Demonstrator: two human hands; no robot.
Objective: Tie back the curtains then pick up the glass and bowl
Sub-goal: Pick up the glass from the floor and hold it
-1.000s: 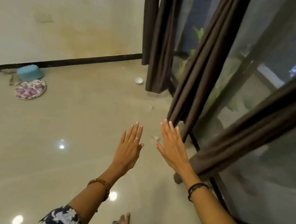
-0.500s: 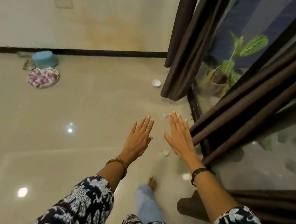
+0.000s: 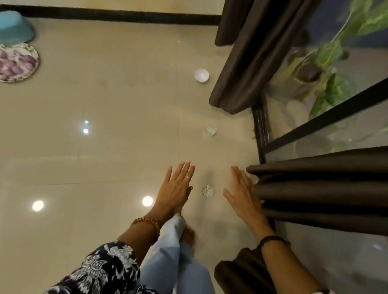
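Both my hands hang flat over the glossy floor with fingers spread and nothing in them. My left hand (image 3: 176, 186) is just left of a small clear glass (image 3: 208, 191) standing on the floor; my right hand (image 3: 243, 195) is just right of it, its edge against the near dark brown curtain (image 3: 334, 197). A second clear glass (image 3: 210, 131) stands farther ahead. A small white bowl (image 3: 201, 75) sits beside the foot of the far dark brown curtain (image 3: 254, 56).
A glass sliding door with a black frame (image 3: 261, 136) runs along the right, with potted plants (image 3: 329, 85) outside. At the far left stand an upturned blue tub (image 3: 9, 27) and a floral plate (image 3: 11, 62). My jeans leg and bare foot (image 3: 187, 234) are below my hands.
My view has tipped down and moved forward. Both hands have dropped lower towards the floor, and the near glass now lies between them.
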